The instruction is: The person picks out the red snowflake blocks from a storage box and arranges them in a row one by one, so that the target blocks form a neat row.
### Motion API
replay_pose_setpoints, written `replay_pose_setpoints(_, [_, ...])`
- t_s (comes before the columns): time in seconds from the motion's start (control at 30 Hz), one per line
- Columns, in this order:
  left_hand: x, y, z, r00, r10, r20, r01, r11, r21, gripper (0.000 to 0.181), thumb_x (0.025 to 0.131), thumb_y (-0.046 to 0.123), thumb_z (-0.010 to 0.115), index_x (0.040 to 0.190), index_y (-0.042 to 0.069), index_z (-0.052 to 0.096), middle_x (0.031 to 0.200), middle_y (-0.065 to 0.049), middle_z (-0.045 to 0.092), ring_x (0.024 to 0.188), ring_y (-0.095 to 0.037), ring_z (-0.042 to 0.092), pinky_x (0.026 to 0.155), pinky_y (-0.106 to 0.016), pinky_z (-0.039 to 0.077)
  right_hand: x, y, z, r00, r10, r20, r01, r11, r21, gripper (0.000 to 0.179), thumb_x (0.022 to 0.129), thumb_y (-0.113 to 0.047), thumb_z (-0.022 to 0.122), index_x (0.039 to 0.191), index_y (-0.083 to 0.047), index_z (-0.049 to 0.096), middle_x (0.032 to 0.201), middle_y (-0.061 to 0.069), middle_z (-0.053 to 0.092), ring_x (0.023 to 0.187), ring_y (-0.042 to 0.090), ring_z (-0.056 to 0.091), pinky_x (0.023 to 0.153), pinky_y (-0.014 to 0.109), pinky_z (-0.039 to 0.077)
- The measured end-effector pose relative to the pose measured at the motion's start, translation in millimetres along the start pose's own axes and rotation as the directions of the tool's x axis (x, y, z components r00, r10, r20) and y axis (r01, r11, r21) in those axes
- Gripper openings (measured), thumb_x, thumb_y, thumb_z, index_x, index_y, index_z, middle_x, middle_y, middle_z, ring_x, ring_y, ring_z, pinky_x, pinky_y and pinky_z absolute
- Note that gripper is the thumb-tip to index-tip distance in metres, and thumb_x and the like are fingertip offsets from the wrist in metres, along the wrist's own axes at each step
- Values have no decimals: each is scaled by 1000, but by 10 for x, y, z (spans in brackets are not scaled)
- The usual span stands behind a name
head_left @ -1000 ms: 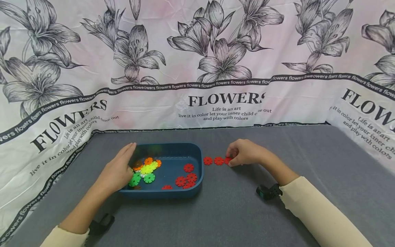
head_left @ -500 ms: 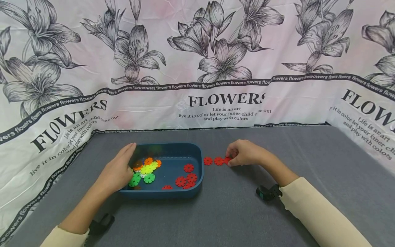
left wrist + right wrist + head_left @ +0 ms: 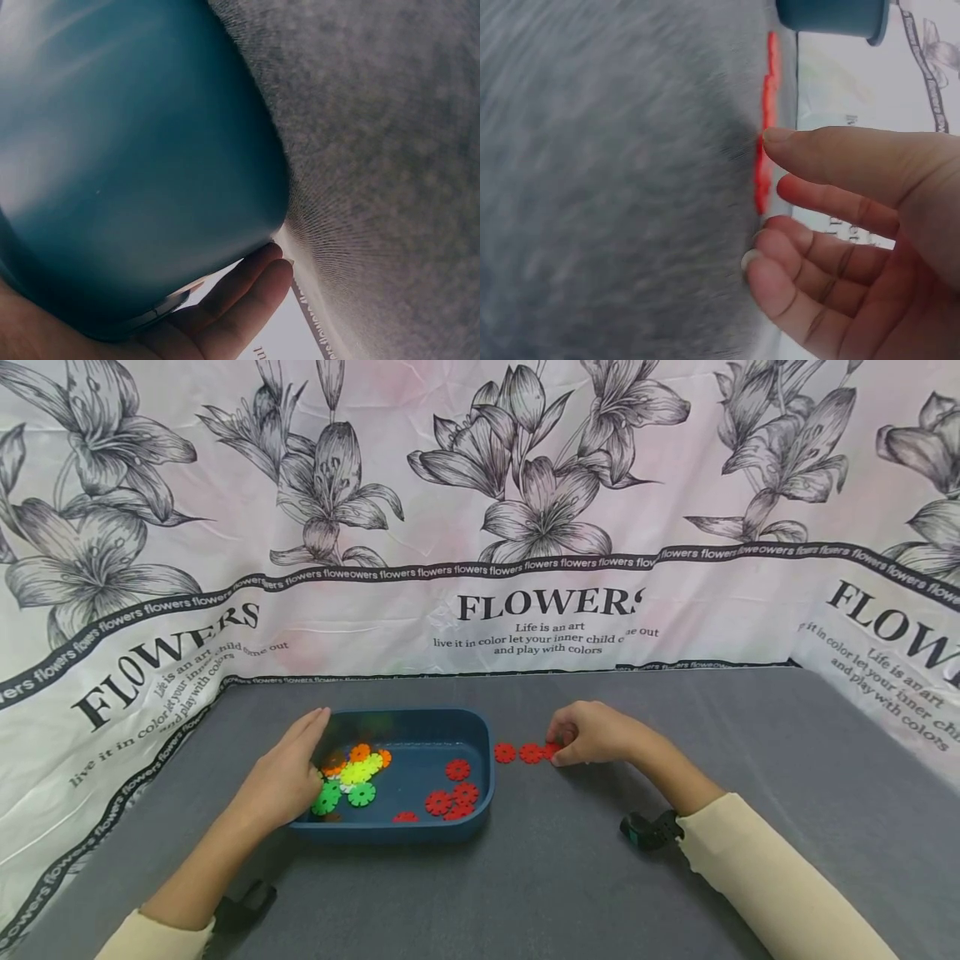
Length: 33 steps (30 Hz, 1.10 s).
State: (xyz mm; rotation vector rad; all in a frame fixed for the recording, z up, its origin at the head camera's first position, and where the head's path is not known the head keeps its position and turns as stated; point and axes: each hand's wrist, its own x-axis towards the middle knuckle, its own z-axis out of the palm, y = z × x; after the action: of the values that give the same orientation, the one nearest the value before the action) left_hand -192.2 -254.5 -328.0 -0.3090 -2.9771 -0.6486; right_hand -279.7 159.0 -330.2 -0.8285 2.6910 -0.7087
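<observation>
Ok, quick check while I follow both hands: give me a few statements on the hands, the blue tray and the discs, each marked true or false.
1. The left hand is at the left end of the blue tray. True.
2. The right hand is inside the tray. False: it is beyond the tray's right side, its thumb touching a red disc.
3. Red discs lie both in the tray and on the table. True.
4. The green discs lie on the table. False: they are in the tray, towards its left end.
5. The tray holds only red and green discs. False: yellow discs and orange discs are in it too.
</observation>
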Motion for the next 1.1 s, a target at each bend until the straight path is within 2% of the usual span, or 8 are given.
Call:
replay_pose_setpoints(0.23, [10,-9,-23,1000,-2,0,2,1000,14,77,83,-11,37,158,-3,21,160,-25,22,97,-36,50,49,-34,32,14,-359,-76,984,-129,-121,126,991,-38,18,88,-13,73,103,-4,73,83,-2,66,77,15,60,71,37,51])
replay_pose_setpoints(0.43, [18,-12,-20,1000,0,-3,0,1000,15,77,82,-11,37,158,-3,22,160,-25,22,106,-39,48,50,-34,32,73,-831,-15,907,-353,-231,345,936,-74,10,89,-6,71,99,-7,74,88,-4,65,81,12,60,76,31,52])
replay_pose_setpoints(0.53, [10,-17,-18,1000,-3,-3,3,1000,14,77,82,-11,37,157,-4,22,160,-25,22,109,-39,47,50,-34,32,126,-1093,86,865,-463,-195,447,886,-119,11,89,-4,70,99,-8,74,92,-2,65,83,12,60,76,26,51])
replay_pose_setpoints(0.6, [3,-21,-20,1000,-9,-3,9,1000,14,78,82,-11,38,157,-3,22,160,-25,22,110,-39,47,51,-34,32,179,-1251,172,861,-494,-120,473,865,-168,12,91,-6,70,102,-8,74,97,0,65,85,14,60,76,25,51])
replay_pose_setpoints(0.7, [-3,-31,-22,1000,-17,-3,17,1000,13,78,82,-11,39,158,-3,22,160,-24,22,101,-37,51,49,-34,32,287,-1431,300,906,-419,62,421,872,-250,23,93,-19,71,114,-9,72,106,3,64,88,16,57,76,26,50])
replay_pose_setpoints(0.83, [-10,-32,-14,1000,-17,2,17,1000,4,79,82,-11,39,158,-2,22,161,-24,22,78,-28,51,48,-33,32,450,-1541,466,948,-179,263,278,867,-413,52,95,-45,65,135,-12,62,122,5,59,95,16,56,82,29,49])
replay_pose_setpoints(0.97, [-12,-24,2,1000,-10,7,10,1000,-4,78,82,-12,38,158,-3,22,161,-24,22,78,-28,51,47,-33,32,536,-1622,626,963,3,268,147,829,-540,71,93,-64,54,144,-14,55,135,7,55,109,21,56,89,34,49])
replay_pose_setpoints(1.1, [3,-19,-8,1000,2,-2,-2,1000,4,77,82,-11,38,157,-3,22,160,-24,22,93,-35,51,48,-33,32,551,-1738,721,963,60,264,106,815,-570,75,91,-69,50,144,-17,54,139,7,54,112,23,57,91,36,49])
